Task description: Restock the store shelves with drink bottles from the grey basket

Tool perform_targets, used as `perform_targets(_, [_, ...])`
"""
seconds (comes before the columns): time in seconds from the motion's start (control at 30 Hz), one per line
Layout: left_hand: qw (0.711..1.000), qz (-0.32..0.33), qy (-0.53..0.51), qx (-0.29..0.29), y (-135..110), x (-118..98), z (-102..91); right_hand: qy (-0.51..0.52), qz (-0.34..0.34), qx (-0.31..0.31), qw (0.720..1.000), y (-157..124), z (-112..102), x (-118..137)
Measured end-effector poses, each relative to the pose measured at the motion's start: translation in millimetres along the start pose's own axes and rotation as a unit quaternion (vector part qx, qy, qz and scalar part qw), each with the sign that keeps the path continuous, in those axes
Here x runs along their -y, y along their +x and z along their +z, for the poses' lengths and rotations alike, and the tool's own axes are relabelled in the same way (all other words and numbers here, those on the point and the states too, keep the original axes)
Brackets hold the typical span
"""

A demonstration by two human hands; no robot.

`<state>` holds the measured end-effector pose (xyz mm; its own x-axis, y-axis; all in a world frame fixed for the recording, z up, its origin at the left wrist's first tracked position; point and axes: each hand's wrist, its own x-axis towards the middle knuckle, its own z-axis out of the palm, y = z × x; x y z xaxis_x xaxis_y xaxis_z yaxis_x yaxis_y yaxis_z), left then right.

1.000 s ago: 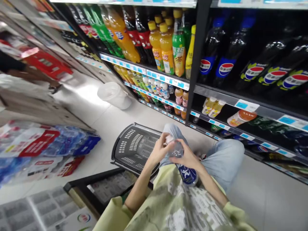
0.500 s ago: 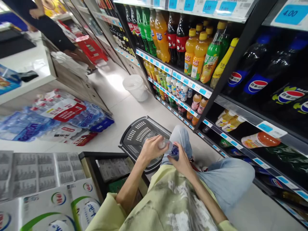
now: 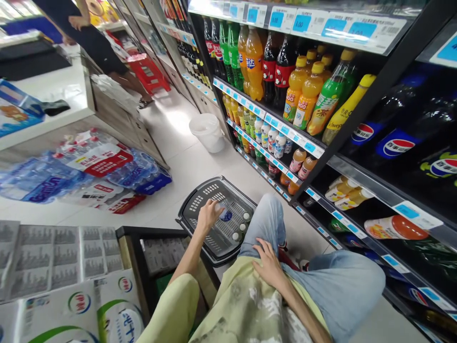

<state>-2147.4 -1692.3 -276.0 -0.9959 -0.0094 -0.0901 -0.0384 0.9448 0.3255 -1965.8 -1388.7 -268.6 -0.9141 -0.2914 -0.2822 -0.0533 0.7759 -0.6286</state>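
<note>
My left hand [image 3: 208,218] reaches over the black shopping basket [image 3: 194,194], its fingers closed around the upper end of a small clear bottle [image 3: 225,214] with a blue label. The bottle is tilted, with its blue part lower, inside the outline of the basket. Several white-capped bottles [image 3: 235,236] stand in the basket on the side near my knee. My right hand [image 3: 268,264] lies on my lap by the thigh, fingers spread, holding nothing.
Drink shelves [image 3: 310,146] with soda and juice bottles rise along the right. A white bucket [image 3: 207,134] stands on the floor ahead. Packs of bottled water [image 3: 102,157] lie left, milk cartons [image 3: 67,305] nearer. A person [image 3: 96,47] stands by the counter [image 3: 76,102].
Both hands were together on the bottle above my lap. My left hand has carried it left to the basket; my right hand has let go and dropped to my lap.
</note>
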Motion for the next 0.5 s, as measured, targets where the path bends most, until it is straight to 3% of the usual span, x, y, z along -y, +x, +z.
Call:
perform_targets(0.2, [0.993,-0.077,-0.073,0.042,29.5,9.6,68.2,0.001,0.031,0.001,1.0,-1.4,3.5,3.3])
perform_targets(0.5, [0.971,-0.171,-0.145,0.088,86.1,-21.7,150.5,-0.002,0.067,0.012,0.998,3.7,5.4,6.8])
